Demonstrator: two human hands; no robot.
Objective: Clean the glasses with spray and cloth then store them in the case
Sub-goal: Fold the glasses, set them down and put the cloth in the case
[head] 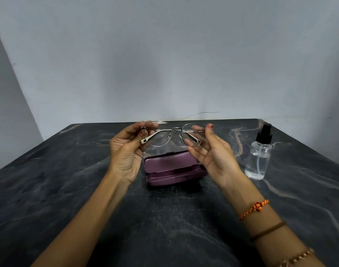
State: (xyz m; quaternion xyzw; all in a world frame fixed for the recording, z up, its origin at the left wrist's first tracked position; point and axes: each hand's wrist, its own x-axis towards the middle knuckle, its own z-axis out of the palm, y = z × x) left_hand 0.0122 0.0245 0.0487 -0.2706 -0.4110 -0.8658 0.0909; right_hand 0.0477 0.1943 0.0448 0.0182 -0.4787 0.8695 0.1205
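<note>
Above the case (172,168), both hands pinch the glasses (174,134).

Thin metal is seen on the glasses (174,133) frame, clear plastic on the bottle (258,160), polished stone on the table (68,180).

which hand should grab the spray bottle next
Probably the right hand. The spray bottle stands on the table just to its right, and its fingers are loose around the glasses. The left hand pinches the frame on the far side and can keep holding.
</note>
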